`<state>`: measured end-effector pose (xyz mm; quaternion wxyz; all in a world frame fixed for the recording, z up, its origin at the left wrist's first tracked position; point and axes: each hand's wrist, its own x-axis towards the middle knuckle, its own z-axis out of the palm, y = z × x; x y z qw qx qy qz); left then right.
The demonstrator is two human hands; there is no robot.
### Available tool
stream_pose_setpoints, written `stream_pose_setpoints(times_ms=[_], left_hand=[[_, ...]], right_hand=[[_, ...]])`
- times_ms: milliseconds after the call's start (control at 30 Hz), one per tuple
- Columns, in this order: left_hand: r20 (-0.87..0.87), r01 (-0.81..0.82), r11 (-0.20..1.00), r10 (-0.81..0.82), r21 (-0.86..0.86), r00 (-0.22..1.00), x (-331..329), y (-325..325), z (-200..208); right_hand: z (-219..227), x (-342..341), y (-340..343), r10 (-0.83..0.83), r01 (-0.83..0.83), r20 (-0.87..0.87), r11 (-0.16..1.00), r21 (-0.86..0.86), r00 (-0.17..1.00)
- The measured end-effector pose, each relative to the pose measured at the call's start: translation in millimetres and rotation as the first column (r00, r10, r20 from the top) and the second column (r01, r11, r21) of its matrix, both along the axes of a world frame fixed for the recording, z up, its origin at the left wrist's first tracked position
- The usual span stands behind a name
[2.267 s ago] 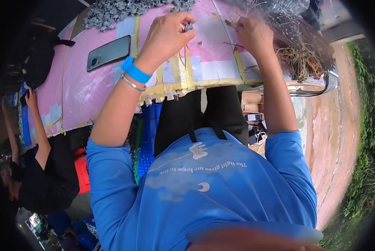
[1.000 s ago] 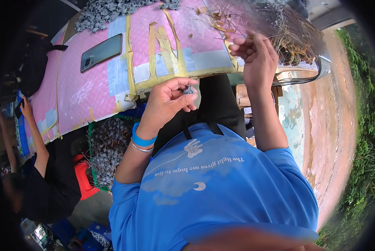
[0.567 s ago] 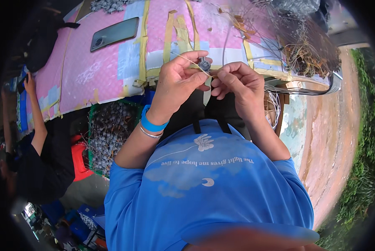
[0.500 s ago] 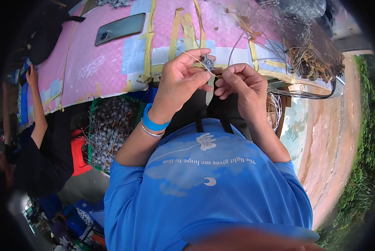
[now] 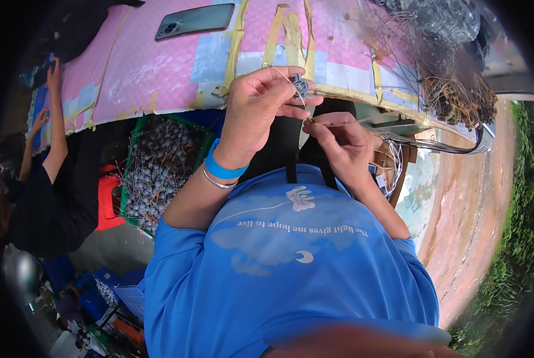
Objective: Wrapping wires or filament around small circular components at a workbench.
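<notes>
My left hand [image 5: 259, 107], with a blue band at its wrist, is closed on a small round grey plastic part [image 5: 301, 88] held between thumb and fingers. A thin pale wire [image 5: 303, 103] runs across this part and down toward my right hand [image 5: 340, 141]. The right thumb and forefinger pinch the wire near a small brownish bit. Both hands are raised just in front of the table edge, a little apart from each other. What the wire joins inside the grey part is too small to tell.
A pink, taped table top [image 5: 153, 65] bears a phone [image 5: 195, 21] and, at right, a tangle of wires [image 5: 457, 95]. Below the edge stands a green crate [image 5: 137, 128] of small grey parts, beside a red stool [image 5: 107, 200]. At left, another person's arm [image 5: 57, 128] reaches to the table.
My right hand has drawn down and slightly right, away from the left hand, and the wire between them is longer. The grey part stays in my left hand; the whole view has shifted slightly.
</notes>
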<state>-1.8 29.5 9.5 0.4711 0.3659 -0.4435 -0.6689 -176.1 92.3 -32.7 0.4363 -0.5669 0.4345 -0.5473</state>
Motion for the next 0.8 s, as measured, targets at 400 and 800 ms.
stream_pose_setpoints(times_ms=[400, 800], left_hand=[[0.059, 0.284, 0.959, -0.283, -0.013, 0.957, -0.8, 16.5, 7.8], [-0.152, 0.198, 0.977, -0.184, 0.083, 0.971, -0.5, 6.8, 2.7]], right_hand=[[22.0, -1.8, -43.9, 0.376, -0.377, 0.271, 0.925, -0.051, 0.886], [19.1, -1.8, -53.3, 0.148, -0.225, 0.481, 0.969, 0.106, 0.864]])
